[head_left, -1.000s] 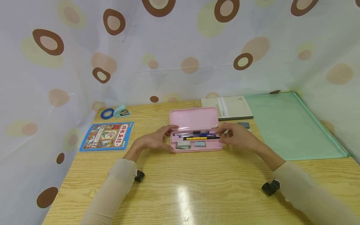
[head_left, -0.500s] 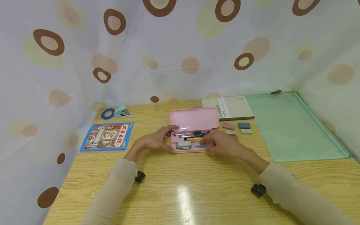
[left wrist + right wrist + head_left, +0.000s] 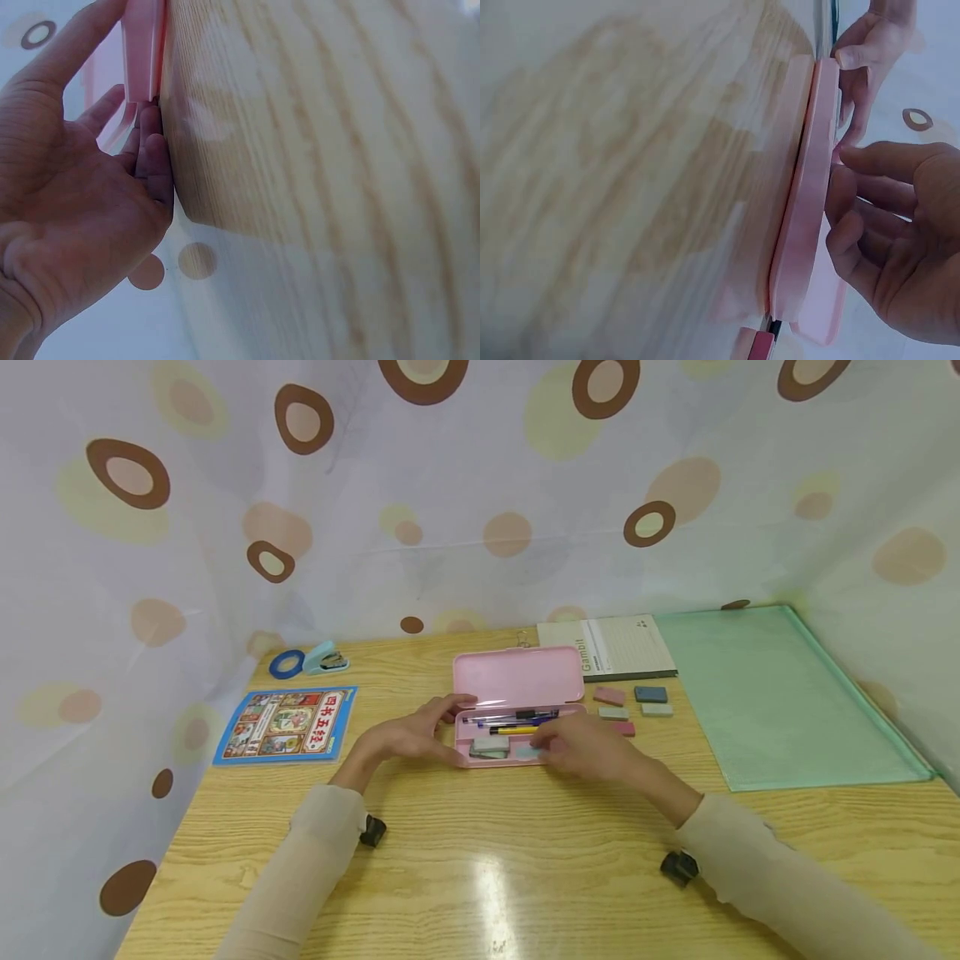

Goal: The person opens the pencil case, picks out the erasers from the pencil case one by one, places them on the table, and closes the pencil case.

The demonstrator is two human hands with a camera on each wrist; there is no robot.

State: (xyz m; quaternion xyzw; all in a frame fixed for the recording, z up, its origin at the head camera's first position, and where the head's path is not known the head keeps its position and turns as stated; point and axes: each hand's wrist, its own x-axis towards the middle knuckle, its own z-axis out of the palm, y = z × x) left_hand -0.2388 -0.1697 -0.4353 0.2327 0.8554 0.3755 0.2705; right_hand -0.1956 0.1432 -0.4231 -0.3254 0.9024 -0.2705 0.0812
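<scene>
A pink pencil case (image 3: 517, 677) lies with its lid up on the wooden table. My left hand (image 3: 411, 733) holds the case's left end, thumb at the front corner and fingers toward the back. In the left wrist view, that hand (image 3: 75, 180) touches the case end (image 3: 142, 60). My right hand (image 3: 588, 745) reaches into the front right compartment, fingertips pinching a light blue eraser (image 3: 527, 752), partly hidden. Pens and a yellow pencil (image 3: 513, 731) lie in the back compartment. Pale erasers (image 3: 491, 745) are stacked front left. The right wrist view shows my right hand (image 3: 900, 232) over the rim.
Several loose erasers, among them a dark blue one (image 3: 651, 694), lie right of the case. Behind stand a notebook (image 3: 630, 647) and a binder clip (image 3: 522, 639); a green sheet-like pouch (image 3: 795, 702) is at right. At left are a booklet (image 3: 285, 725), blue tape (image 3: 286, 664) and stapler (image 3: 326, 658).
My right hand has moved left from the case's right end into the front compartment, to the blue eraser, which has shifted slightly. The left hand has stayed in place.
</scene>
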